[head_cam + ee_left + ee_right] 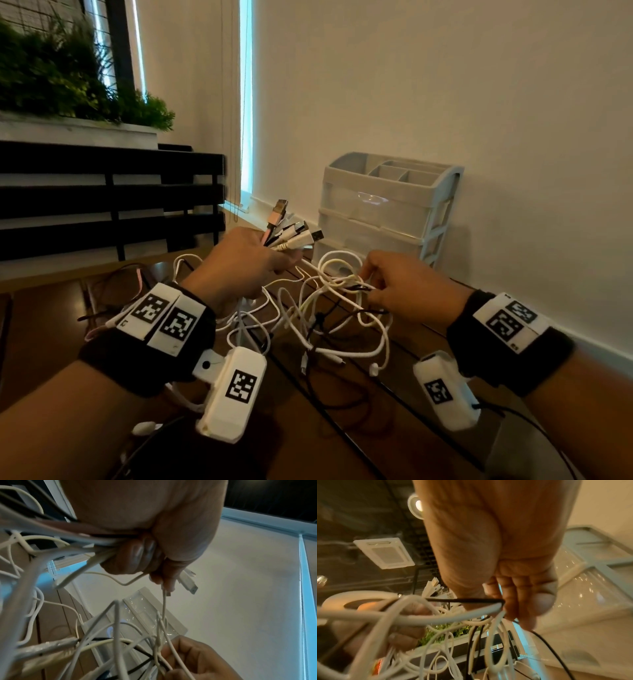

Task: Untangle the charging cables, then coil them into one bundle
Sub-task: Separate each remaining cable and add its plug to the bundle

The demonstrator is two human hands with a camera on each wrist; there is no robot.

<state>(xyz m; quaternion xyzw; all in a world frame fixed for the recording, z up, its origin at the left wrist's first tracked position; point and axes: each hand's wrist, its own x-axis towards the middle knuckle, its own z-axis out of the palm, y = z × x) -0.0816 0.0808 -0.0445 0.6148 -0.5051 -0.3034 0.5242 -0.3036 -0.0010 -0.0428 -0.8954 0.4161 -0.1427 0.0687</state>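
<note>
The left hand (251, 262) is clenched round the gathered plug ends (291, 228); the tangled cables (329, 308) sag rightward from it to the right hand (399, 287), which pinches strands in the knot, nearer, above the surface (44, 318)

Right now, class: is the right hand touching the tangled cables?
Touching. The right wrist view shows the right hand pinching white and black tangled cables.

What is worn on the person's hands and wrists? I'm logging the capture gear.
Both forearms are bare, no gloves. Left wrist and right wrist each wear a black band with white blocks bearing black square-patterned markers, plus a white camera housing, also marked.
</note>
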